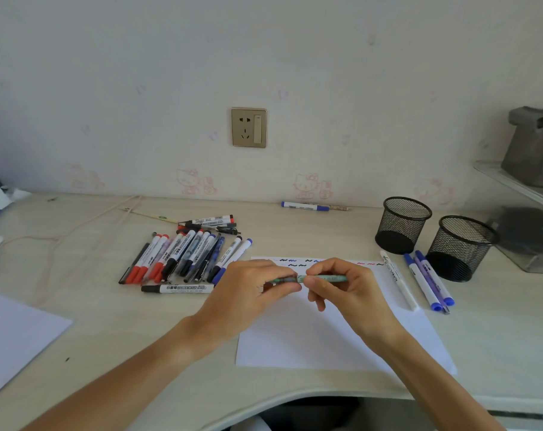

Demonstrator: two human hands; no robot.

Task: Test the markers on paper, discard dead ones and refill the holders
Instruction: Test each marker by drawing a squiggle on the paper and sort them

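Now uncapping the green pen (323,278)
Both hands, left hand (257,287) and right hand (344,287), grip it over the paper (310,337); pull straight apart toward 9 and 3 o'clock.

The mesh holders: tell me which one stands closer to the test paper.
The left mesh holder, the one farther back toward the wall. The other holder stands farther right, with the blue-capped markers lying between it and the paper.

I see bare desk between the heap of red, black and blue markers (186,256) and two black mesh holders (402,224), flanking the white paper (310,337).
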